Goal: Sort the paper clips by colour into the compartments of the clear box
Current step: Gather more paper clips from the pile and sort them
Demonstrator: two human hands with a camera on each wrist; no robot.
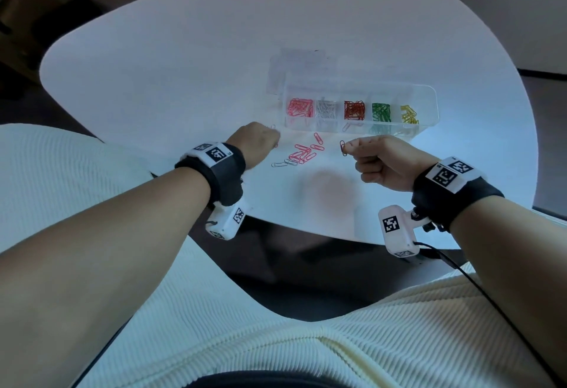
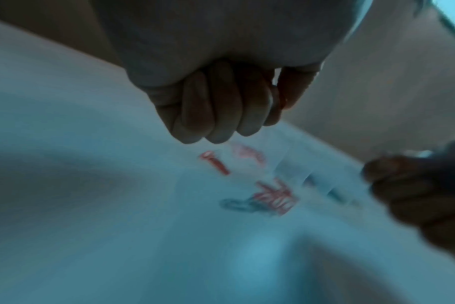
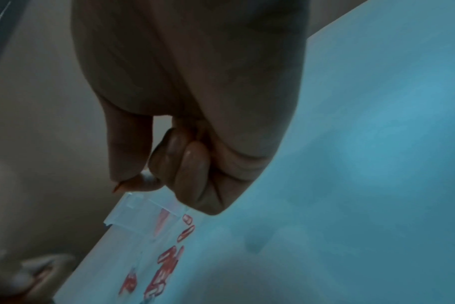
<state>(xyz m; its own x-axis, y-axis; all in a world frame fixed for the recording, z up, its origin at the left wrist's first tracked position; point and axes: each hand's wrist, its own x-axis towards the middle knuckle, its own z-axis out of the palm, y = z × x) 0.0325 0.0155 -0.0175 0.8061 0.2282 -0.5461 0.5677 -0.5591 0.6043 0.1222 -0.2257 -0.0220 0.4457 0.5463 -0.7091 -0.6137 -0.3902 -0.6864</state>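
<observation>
The white table point(image 1: 184, 81) is stretching wide, with plenty of bare surface to the left and beyond the box, and its near rim is curving just behind both wrists. The clear box point(image 1: 426, 93) is sitting right of centre, showing five filled compartments in a row: pink, silver, red, green, yellow. A clear lid point(image 1: 294, 65) is lying just behind its left end. The left hand point(image 1: 256, 141) is hovering near the box's left corner, fingers curled in, thumb and forefinger pinching a small clip point(image 1: 273, 127) whose colour I cannot tell. The right hand point(image 1: 383, 159) is clenching too, pinching one dark paper clip point(image 1: 343, 148) upright between thumb and forefinger, just in front of the box. Between the two hands, the loose pile point(image 1: 302, 154) is waiting on the table: roughly ten pink clips, too tangled to count exactly, plus three silver ones at its left edge.
</observation>
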